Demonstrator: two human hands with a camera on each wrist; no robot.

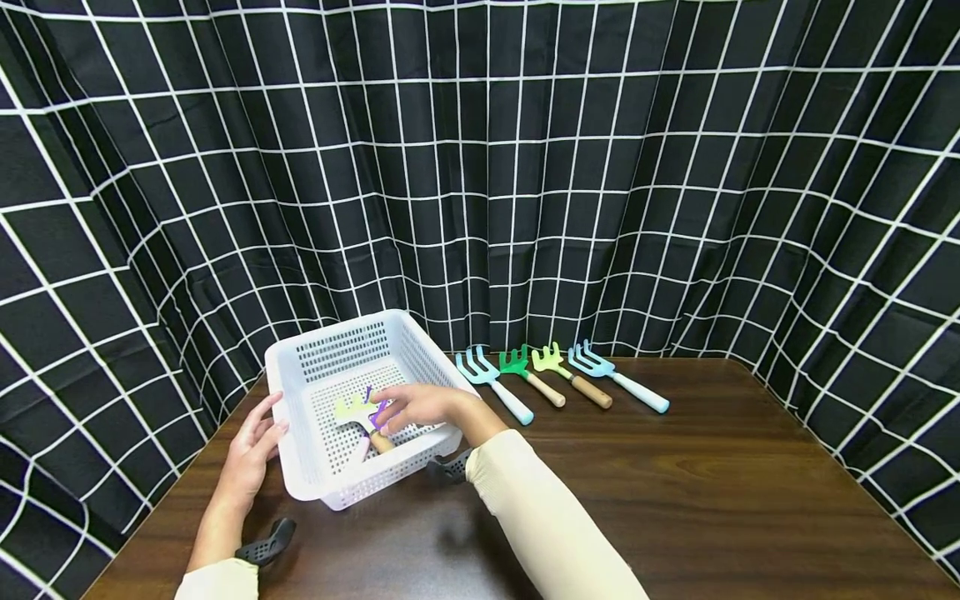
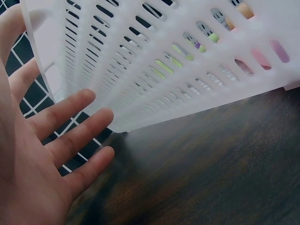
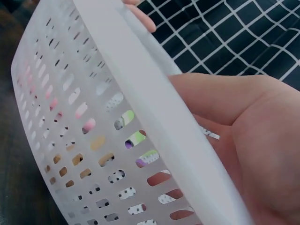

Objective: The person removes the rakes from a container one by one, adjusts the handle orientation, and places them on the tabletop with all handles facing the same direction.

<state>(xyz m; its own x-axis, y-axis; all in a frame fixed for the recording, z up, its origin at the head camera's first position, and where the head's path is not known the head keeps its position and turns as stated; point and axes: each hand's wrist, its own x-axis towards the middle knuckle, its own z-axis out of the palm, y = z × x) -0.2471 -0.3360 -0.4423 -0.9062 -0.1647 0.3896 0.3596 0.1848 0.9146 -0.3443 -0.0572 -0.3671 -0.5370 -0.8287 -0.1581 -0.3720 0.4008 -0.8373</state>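
on the wooden table [image 1: 675,500] the white basket [image 1: 294,467] sits near me, probably for easy reach. my left hand [image 1: 250,457], fingers spread, touches it, likely for steadying; my right hand [image 1: 423,406], loosely open, dips inside. four forks [image 1: 553,362] lie alongside, perhaps lined up for picking; a pale-green fork [image 1: 357,411] lies within.

left grip [image 1: 251,454], fingers [image 2: 79,133] spread, right grip [image 1: 420,406], fingers loosely bent, pale-sleeved right forearm [image 1: 543,512]
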